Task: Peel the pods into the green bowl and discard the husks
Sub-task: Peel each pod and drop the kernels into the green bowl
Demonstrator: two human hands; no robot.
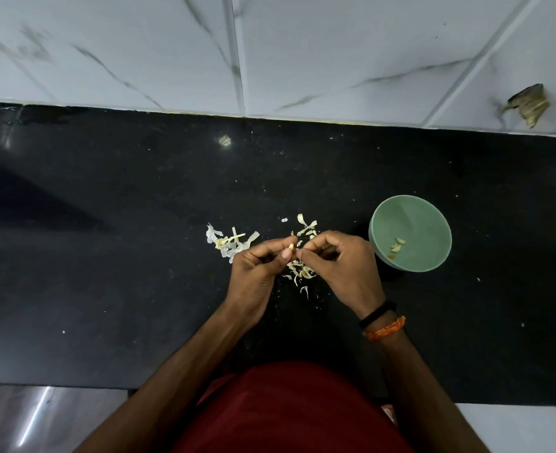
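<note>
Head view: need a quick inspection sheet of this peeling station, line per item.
Surface: black counter, speckled with small pale crumbs.
Job's things: green bowl at the right, a few peeled pieces inside; one pod held between both hands.
Clutter: husks in a pile at the left, another pile beyond the hands and more under them.
Grippers: left hand pinches the pod; right hand pinches at its tip, bands on the wrist.
Cables: nothing seen.
Surroundings: white marbled tile wall behind, with a crumpled brown scrap at the right.
</note>
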